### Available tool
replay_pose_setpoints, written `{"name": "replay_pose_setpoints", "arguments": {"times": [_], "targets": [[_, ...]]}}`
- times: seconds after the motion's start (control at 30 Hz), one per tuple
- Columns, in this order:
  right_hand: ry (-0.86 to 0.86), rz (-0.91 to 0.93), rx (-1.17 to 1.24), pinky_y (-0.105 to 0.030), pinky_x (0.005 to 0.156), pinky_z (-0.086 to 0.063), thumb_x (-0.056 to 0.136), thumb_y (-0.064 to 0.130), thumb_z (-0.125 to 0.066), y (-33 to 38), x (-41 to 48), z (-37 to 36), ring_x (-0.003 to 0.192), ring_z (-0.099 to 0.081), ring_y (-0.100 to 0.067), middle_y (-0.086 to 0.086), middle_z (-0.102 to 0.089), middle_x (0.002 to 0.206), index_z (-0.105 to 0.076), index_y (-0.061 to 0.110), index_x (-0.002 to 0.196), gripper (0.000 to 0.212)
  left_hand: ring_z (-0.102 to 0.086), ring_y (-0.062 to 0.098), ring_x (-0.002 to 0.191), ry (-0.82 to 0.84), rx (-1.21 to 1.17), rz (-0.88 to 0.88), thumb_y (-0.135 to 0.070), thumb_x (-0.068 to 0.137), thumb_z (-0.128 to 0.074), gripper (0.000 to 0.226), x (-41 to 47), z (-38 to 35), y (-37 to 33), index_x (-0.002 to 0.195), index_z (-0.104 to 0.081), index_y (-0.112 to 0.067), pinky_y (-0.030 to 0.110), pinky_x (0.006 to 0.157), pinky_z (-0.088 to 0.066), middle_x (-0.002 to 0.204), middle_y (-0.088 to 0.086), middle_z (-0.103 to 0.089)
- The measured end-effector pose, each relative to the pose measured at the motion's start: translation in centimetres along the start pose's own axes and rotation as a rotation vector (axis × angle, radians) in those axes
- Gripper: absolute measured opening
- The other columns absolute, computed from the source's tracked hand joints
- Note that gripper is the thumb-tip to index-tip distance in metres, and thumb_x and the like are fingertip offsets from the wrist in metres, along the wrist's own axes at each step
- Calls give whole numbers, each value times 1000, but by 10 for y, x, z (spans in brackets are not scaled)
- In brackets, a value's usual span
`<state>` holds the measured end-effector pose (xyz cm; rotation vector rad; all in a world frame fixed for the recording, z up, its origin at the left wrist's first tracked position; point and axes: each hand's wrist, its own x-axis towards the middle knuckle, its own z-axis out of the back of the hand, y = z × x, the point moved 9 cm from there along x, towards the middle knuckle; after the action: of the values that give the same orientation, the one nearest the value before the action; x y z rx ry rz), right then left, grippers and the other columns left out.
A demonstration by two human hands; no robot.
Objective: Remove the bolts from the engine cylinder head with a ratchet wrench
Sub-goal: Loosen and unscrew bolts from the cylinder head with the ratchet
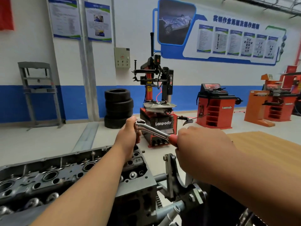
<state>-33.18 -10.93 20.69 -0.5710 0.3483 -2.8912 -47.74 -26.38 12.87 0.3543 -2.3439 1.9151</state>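
Observation:
The grey engine cylinder head [68, 175] lies across the lower left on a stand, with round bores and bolt holes along its top. A chrome ratchet wrench [151, 129] with a red grip stands over the head's far right corner. My left hand [130, 134] grips the ratchet's head end and the extension below it. My right hand [200, 149] is wrapped round the red handle. A bolt head [133, 175] shows in a recess near the right end. The socket and the bolt under it are hidden by my left hand.
A metal engine stand bracket [174, 176] holds the head at the right. A wooden tabletop [263, 144] lies to the right. Behind stand a red tyre changer [156, 101], stacked tyres [118, 108], orange wheel balancers [215, 108] and a grey press frame [39, 92].

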Motion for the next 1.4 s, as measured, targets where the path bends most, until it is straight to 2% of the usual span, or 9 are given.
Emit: {"name": "replay_pose_setpoints", "arguments": {"times": [0.13, 0.23, 0.4, 0.63, 0.87, 0.97, 1.17, 1.27, 1.4], "targets": [[32, 76, -5, -27, 44, -24, 92, 17, -44, 25, -9, 11, 57, -28, -13, 0, -27, 73, -39, 23, 87, 9, -44, 12, 58, -19, -17, -11, -55, 81, -46, 41, 1, 4, 2, 73, -57, -17, 32, 62, -36, 50, -7, -53], [117, 137, -29, -29, 44, -22, 94, 13, -40, 41, -10, 11, 56, -27, -16, -4, -23, 74, -45, 15, 121, 28, -43, 13, 56, 23, -52, 8, -50, 92, -41, 45, 2, 0, 0, 71, -59, -15, 31, 60, -35, 50, -4, -52], [146, 151, -109, -29, 45, -24, 92, 10, -42, 56, -6, 17, 58, -25, -15, -3, -24, 75, -46, 14, 118, 27, -43, 17, 58, 72, -89, 31, -48, 95, -38, 46, 0, 2, -2, 75, -59, -12, 32, 61, -36, 59, 4, -53], [123, 8, -68, -25, 48, -34, 94, 23, -44, 36, -4, 3, 65, -42, -10, 5, -28, 80, -45, 22, 109, 16, -51, 17, 57, 152, -31, 87, -46, 92, -44, 40, -5, -3, -2, 79, -64, -15, 30, 60, -41, 62, 6, -64], [164, 16, -122, -27, 43, -23, 88, 14, -48, 57, 0, 8, 57, -30, -12, 2, -31, 75, -40, 19, 101, 17, -58, 21, 70, 121, -49, 100, -47, 93, -45, 38, -2, 5, 0, 75, -67, -22, 40, 84, -42, 68, 1, -69], [140, -36, -85, -28, 43, -30, 88, 8, -43, 46, 3, 5, 55, -42, -14, 2, -43, 72, -41, 13, 102, 16, -58, 20, 69, 147, -26, 116, -49, 94, -43, 40, -3, 4, 1, 85, -67, -18, 37, 77, -44, 72, 5, -68], [52, -28, -28, -25, 42, -34, 87, 14, -48, 30, 16, -8, 56, -46, -11, 6, -45, 71, -37, 23, 90, 15, -52, 19, 67, 134, -25, 129, -48, 93, -43, 39, -2, 1, 4, 89, -63, -14, 36, 75, -43, 69, 5, -59], [-74, 22, -96, -29, 46, -44, 90, 20, -49, 4, 29, -16, 57, -51, -13, 6, -50, 71, -40, 23, 88, 11, -49, 18, 63, 117, 1, 119, -48, 90, -47, 34, -2, 3, 3, 82, -58, -16, 36, 72, -41, 68, 3, -56], [-132, -74, -61, -36, 69, -52, 94, 19, -46, -41, 64, -49, 78, -55, -20, -2, -60, 96, -46, 19, 106, 13, -50, 17, 63, 122, 111, 63, -55, 84, -53, 39, -5, 0, 4, 86, -58, -16, 34, 66, -42, 71, 2, -56]]}}
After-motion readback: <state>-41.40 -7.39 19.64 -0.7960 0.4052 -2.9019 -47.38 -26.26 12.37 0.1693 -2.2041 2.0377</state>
